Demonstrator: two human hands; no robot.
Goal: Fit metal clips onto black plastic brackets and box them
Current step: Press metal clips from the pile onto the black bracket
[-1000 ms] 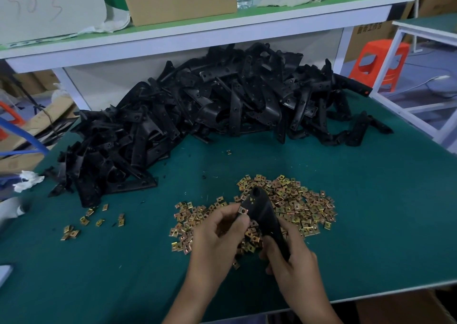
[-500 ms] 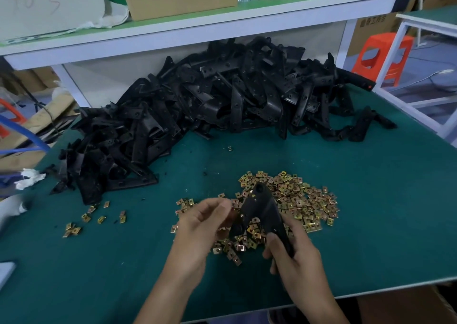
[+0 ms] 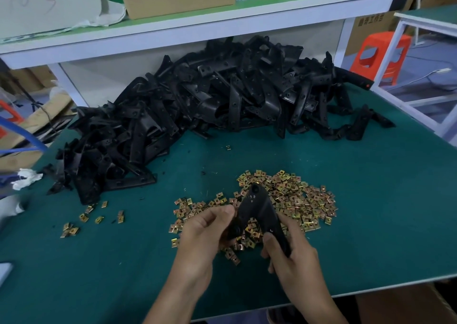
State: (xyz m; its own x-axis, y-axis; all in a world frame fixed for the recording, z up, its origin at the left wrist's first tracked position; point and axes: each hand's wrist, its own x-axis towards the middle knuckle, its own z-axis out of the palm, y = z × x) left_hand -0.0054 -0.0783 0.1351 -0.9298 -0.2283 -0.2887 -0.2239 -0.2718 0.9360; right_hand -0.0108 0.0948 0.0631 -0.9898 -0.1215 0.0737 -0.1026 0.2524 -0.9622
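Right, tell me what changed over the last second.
The left hand slid down from the top end of the bracket to its lower left leg, where it pinches; the bracket has turned to show both legs. The right hand still grips the right leg. The loose clips and the heap of brackets lie as before.

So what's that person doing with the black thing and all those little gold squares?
A person is holding one black bracket with both hands, just above a pile of small metal clips on the green table. The right hand grips one leg of it. The left hand pinches the other leg, probably pushing a clip on, though I can't see the clip itself. A big heap of brackets waits at the back of the table.
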